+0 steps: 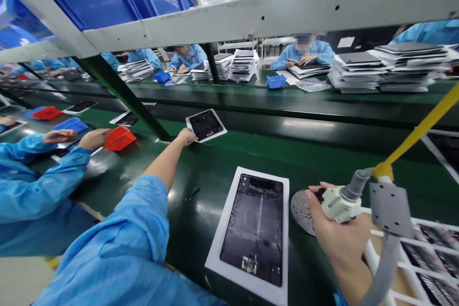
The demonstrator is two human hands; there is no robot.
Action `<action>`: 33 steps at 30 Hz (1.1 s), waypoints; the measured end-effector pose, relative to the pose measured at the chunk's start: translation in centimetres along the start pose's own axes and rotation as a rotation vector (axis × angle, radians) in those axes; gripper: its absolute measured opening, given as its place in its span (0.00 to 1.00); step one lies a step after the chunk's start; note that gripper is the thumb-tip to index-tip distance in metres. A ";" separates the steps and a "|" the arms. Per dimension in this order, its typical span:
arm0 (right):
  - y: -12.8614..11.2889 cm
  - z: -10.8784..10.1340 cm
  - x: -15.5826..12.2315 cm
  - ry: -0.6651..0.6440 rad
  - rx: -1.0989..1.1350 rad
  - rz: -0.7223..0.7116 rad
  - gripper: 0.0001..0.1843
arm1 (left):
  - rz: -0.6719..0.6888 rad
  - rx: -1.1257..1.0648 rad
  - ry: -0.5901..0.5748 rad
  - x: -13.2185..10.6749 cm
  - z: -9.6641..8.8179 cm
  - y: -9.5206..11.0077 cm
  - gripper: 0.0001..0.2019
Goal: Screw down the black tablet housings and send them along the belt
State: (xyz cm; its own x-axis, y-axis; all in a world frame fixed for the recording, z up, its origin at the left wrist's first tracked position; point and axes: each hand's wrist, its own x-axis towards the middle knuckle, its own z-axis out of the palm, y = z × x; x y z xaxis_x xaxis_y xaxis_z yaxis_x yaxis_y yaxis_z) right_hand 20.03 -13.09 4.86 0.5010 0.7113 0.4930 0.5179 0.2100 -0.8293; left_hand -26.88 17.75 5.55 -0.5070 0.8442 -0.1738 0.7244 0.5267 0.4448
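My left hand (pixel 187 136) is stretched far forward, its fingers closed on the near left corner of a white sheet (pixel 219 134). A dark tablet housing (pixel 206 125) lies on that sheet. Close in front of me, another tablet housing (pixel 253 229) rests inner side up on a larger white sheet (pixel 221 248), with a small circuit piece at its near end. My right hand (pixel 340 244) is wrapped round a pale hand tool (pixel 340 204) with a grey hose. Beside its fingertips is a round perforated metal disc (pixel 303 211); whether it belongs to the tool I cannot tell.
A white compartment tray (pixel 405 267) with dark parts stands at right, partly behind the grey hose (pixel 385 263). A yellow strap (pixel 423 124) hangs there. A co-worker's hands (pixel 93 138) are at left by a red bin (pixel 120 138). A green post (pixel 125 98) and overhead shelf (pixel 215 19) frame the bench.
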 end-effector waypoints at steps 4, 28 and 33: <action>1.0 -0.3 -0.3 -0.025 -0.069 0.009 0.22 | -0.006 0.105 0.082 1.4 -2.0 -0.9 0.09; -0.8 -0.3 -0.5 0.006 0.120 0.100 0.23 | 0.516 0.314 -0.313 -21.7 -1.4 -11.2 0.19; -1.2 0.2 0.4 0.020 0.267 0.090 0.25 | 0.702 0.435 -0.227 -22.9 -0.8 -12.7 0.21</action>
State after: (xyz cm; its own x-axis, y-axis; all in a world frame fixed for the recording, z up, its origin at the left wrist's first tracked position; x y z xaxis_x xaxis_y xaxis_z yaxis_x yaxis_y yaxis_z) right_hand 19.43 -12.89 6.00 0.5515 0.7223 0.4173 0.2711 0.3179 -0.9086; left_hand -24.89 -8.38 4.60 0.1980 0.9642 -0.1765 0.9739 -0.1731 0.1469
